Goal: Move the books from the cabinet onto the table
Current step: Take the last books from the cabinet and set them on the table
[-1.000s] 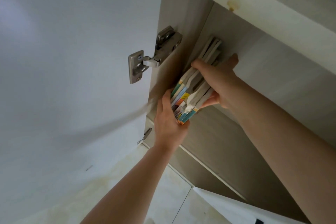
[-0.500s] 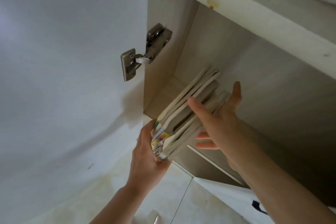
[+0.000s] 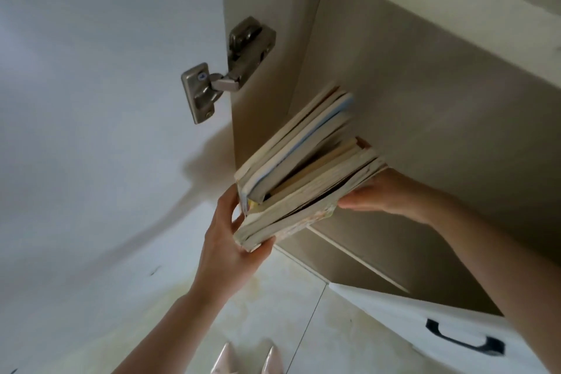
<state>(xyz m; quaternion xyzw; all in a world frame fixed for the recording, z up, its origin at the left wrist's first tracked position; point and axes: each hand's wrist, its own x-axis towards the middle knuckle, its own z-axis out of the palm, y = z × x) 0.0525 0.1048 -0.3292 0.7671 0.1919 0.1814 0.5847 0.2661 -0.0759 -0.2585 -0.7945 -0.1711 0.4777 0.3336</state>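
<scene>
A stack of several worn books (image 3: 303, 167) hangs tilted in the air in front of the open cabinet (image 3: 425, 100). My left hand (image 3: 233, 240) grips the near end of the stack, fingers against the spines and thumb under the bottom edge. Under the far end lies my right hand (image 3: 382, 194), bearing the stack from below; its fingers are mostly hidden by the books. The cabinet's compartment behind the books shows beige walls and nothing else inside.
The white cabinet door (image 3: 91, 130) stands open at the left on a metal hinge (image 3: 224, 70). A lower white door with a black handle (image 3: 464, 340) is at the bottom right. Below lie a tiled floor (image 3: 273, 313) and two pointed shoe tips (image 3: 249, 358).
Both hands have drawn the stack of books out of the cabinet and toward me. The right hand slid from the top of the stack to beneath it.
</scene>
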